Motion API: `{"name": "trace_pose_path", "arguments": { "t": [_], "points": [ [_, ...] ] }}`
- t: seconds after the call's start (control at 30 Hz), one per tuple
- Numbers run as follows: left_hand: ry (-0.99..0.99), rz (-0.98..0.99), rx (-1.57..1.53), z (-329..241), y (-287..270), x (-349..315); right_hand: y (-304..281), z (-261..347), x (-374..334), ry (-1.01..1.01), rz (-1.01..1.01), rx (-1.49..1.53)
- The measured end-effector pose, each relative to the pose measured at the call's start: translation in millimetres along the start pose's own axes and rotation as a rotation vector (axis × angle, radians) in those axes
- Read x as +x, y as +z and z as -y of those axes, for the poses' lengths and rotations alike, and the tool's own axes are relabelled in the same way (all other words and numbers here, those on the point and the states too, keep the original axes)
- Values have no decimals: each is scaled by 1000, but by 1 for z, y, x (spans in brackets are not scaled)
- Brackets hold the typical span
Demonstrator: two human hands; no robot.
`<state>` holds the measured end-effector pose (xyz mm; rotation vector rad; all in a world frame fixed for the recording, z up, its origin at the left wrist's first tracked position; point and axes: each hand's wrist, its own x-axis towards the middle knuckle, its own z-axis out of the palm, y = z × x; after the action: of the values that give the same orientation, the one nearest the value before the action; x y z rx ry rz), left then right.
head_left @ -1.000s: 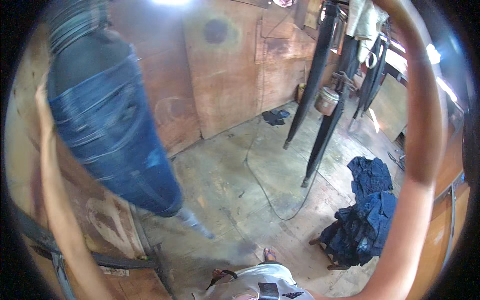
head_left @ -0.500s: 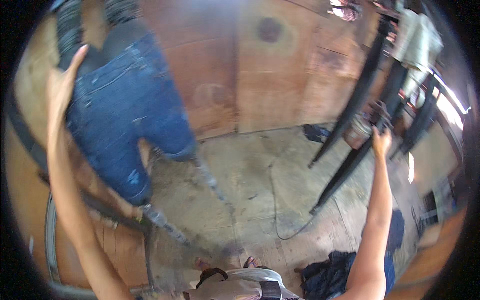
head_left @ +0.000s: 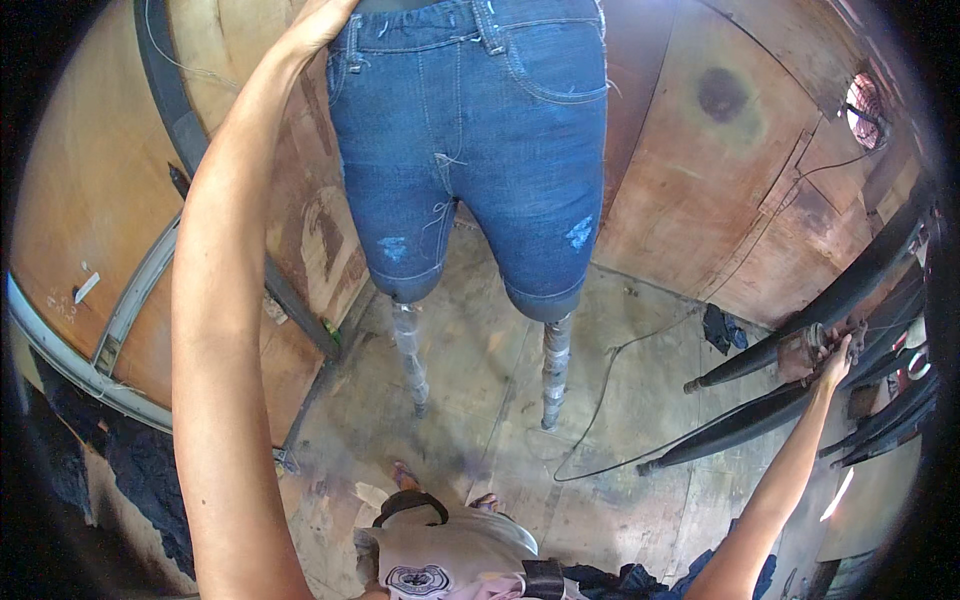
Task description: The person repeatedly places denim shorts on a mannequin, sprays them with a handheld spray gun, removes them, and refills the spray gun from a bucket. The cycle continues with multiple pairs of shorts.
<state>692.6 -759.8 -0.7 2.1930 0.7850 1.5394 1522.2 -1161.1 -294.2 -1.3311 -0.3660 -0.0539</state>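
Observation:
Blue denim shorts (head_left: 480, 170) with light worn patches are fitted over a dark leg form, front toward me. Below the hems, two wrapped poles (head_left: 556, 375) reach down toward the floor. My left hand (head_left: 325, 22) is at the left end of the waistband; its fingers are cut off by the upper edge, so their grip is hidden. Far to the right, my right hand (head_left: 836, 368) is closed around what looks like a spray gun (head_left: 803, 354) with a stained reddish cup, well apart from the shorts.
Black padded leg shapes (head_left: 745, 435) jut out at the right, beside the spray gun. A thin hose (head_left: 600, 400) crosses the floor. Wooden panels (head_left: 680, 190) wall the space, with a round fan (head_left: 866, 110) at the upper right. Dark cloth (head_left: 640, 580) lies by my right side.
The shorts have shifted from the upper left to the top middle and now stand straighter, front toward me. My right hand, with the spray gun, appears lower and farther right.

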Motion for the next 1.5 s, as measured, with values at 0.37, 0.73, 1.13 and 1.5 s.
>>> {"name": "trace_pose_path", "arguments": {
  "t": [0.37,0.73,1.13,1.5],
  "points": [
    [42,-321,180,-45,-20,-2,-37,177,-228,-249,44,-428],
    [-61,-506,433,-236,-24,-25,25,206,-520,81,462,-379],
    [74,-399,522,-188,-12,13,140,356,-576,-287,414,107],
    [156,-259,310,-139,-11,43,175,309,-528,55,658,-319]
  ]
}}
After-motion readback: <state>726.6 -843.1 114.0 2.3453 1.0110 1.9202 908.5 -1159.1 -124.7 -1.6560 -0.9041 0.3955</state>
